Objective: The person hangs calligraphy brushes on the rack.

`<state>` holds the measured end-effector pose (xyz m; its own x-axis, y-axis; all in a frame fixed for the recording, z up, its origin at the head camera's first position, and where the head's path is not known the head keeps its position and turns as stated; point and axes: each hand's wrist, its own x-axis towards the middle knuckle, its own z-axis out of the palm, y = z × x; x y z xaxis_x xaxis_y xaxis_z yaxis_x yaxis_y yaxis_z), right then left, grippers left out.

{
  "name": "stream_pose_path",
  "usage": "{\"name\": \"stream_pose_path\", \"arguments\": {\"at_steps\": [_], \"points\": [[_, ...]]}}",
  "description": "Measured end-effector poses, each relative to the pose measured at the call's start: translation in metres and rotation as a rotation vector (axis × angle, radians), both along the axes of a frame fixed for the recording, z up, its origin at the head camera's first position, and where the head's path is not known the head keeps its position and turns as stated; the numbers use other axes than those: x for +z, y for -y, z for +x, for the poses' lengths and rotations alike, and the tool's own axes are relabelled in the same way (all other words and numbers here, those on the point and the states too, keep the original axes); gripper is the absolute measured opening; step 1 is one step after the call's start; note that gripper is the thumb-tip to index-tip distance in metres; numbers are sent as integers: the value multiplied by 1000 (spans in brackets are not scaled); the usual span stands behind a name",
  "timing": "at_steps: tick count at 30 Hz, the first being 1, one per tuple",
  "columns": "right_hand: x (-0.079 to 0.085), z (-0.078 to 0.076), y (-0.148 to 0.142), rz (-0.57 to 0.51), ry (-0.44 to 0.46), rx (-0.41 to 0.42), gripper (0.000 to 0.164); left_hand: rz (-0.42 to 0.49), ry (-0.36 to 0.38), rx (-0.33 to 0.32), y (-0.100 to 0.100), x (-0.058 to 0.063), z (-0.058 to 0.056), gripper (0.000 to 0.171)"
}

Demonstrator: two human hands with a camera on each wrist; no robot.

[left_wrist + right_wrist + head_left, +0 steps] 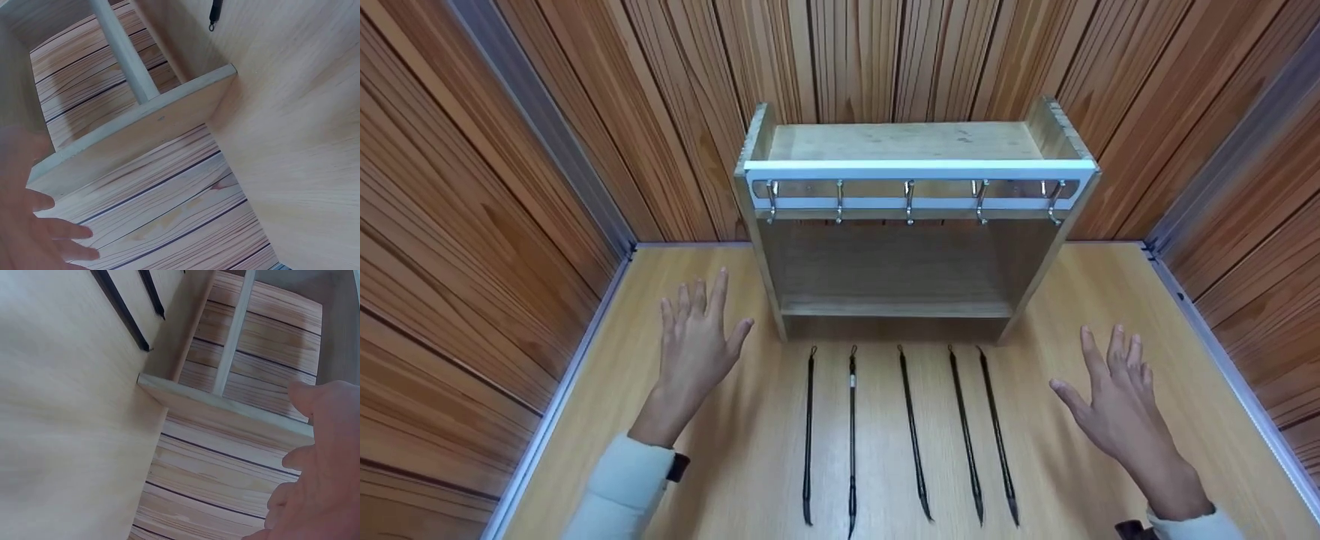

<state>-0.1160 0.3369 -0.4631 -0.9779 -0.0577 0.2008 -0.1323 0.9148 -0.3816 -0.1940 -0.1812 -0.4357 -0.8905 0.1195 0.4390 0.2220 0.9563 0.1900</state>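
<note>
Several slim black calligraphy brushes (915, 433) lie side by side on the table, loops at the far end and dark pointed tips toward me. Behind them stands a wooden rack (896, 309) with a white hook rail (877, 166) across its upper front. Several metal hooks (909, 201) hang from the rail and carry nothing. My left hand (694, 349) hovers left of the rack with fingers spread, apart from the leftmost brush (809, 431). To the right of the brushes, my right hand (1125, 412) is held out with straight fingers and touches nothing.
Wood-plank walls (855, 60) enclose the table (750, 480) at the back and both sides. Metal edging (566, 397) runs along the table's sides. The rack has raised side panels (1065, 127) and an open top tray (907, 141).
</note>
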Motion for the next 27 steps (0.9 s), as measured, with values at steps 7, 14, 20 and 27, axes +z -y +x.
{"name": "stream_pose_path", "arguments": {"at_steps": [7, 14, 20, 27], "points": [[-7, 2, 8, -37, 26, 11, 86, 34, -101, -35, -1, 5, -4, 74], [-14, 6, 9, -74, 61, 19, 86, 77, -126, -60, -1, 8, -8, 70], [-13, 7, 9, -74, 81, -11, 87, 134, -151, -72, -3, 10, -11, 66], [-16, 13, 10, -57, 92, -56, 86, 197, -265, -134, -10, 9, -11, 60]]}}
